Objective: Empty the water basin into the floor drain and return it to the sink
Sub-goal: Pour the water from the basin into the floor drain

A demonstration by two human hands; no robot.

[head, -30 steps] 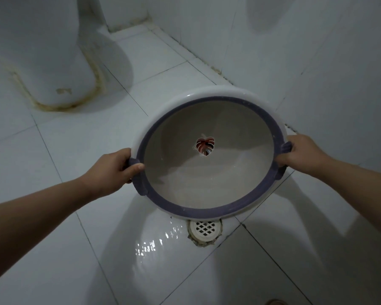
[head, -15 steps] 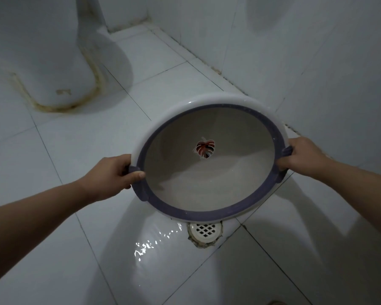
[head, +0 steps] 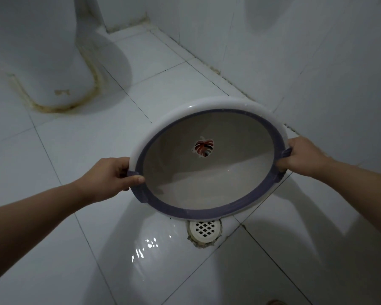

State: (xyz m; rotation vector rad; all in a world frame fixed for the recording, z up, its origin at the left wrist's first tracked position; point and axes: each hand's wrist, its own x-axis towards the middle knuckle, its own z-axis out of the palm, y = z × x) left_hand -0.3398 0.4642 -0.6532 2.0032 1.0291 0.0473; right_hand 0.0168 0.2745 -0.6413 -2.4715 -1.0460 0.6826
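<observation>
A round white basin [head: 180,186] with a purple rim and a red leaf print on its bottom is held above the floor, tilted with its near edge low. My left hand [head: 112,176] grips the left purple handle, thumb over the rim. My right hand [head: 300,154] grips the right handle. The inside of the basin looks drained, with a faint wet sheen low down. Just below its near rim sits the white floor drain [head: 204,231] with a lattice grate. The sink is out of view.
A white toilet base [head: 53,62] with stained sealant stands at the upper left. A white tiled wall [head: 306,51] runs along the right. Wet floor tiles [head: 145,249] glisten left of the drain.
The basin has sunk slightly in view and tipped further, its near edge lower and its opening flatter. Both hands keep their grip on the handles. The wet sheen on the floor has shifted.
</observation>
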